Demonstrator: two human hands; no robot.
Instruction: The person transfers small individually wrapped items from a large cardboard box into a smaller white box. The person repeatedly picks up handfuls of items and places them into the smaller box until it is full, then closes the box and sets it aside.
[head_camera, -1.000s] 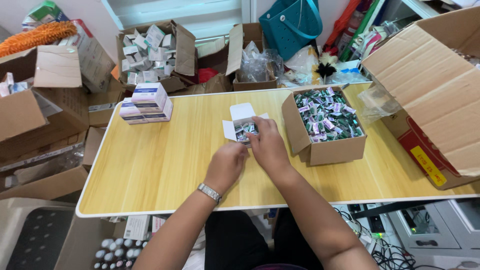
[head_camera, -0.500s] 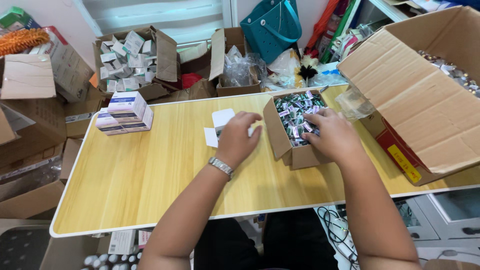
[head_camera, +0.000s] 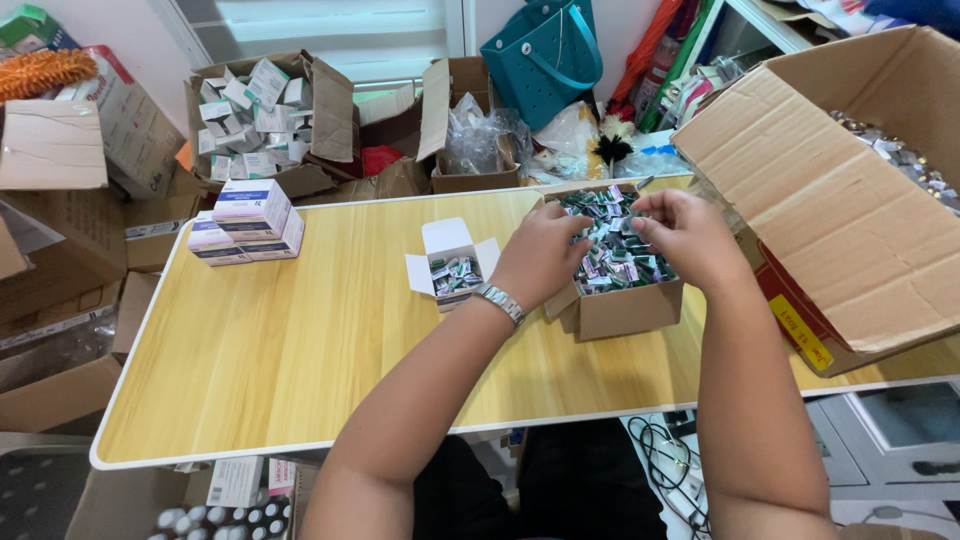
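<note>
- Both my hands are over the small cardboard box (head_camera: 622, 300) near the right end of the table's far edge; it is filled to the brim with small green-and-purple packets (head_camera: 612, 262).
- Left hand (head_camera: 540, 255): rests on the box's left wall, fingers curled down into the packets. I cannot tell whether they have closed on any.
- Right hand (head_camera: 685, 235): over the far right part of the box, fingertips drawn narrow together just above the heap, apparently pinching a packet or two; the grip itself is too small to make out.
- Handling judgement: the packets look light, thin and glossy, so likely slippery and prone to spill in a loose heap. Best taken a few at a time by their short edges, pinched between thumb and forefinger.
- The box looks stiff enough to be steadied by its wall.
- Just left of it stands a little white carton (head_camera: 452, 268) with flaps open, a few of the same packets inside, about mid-table.
- Near the far left corner: a stack of closed white cartons (head_camera: 250, 222).
- Table (head_camera: 300, 360): pale wood top, white rim.
- Off the right edge, a big open cardboard box (head_camera: 850, 200); behind the far edge, more boxes and a teal bag (head_camera: 545, 50).
</note>
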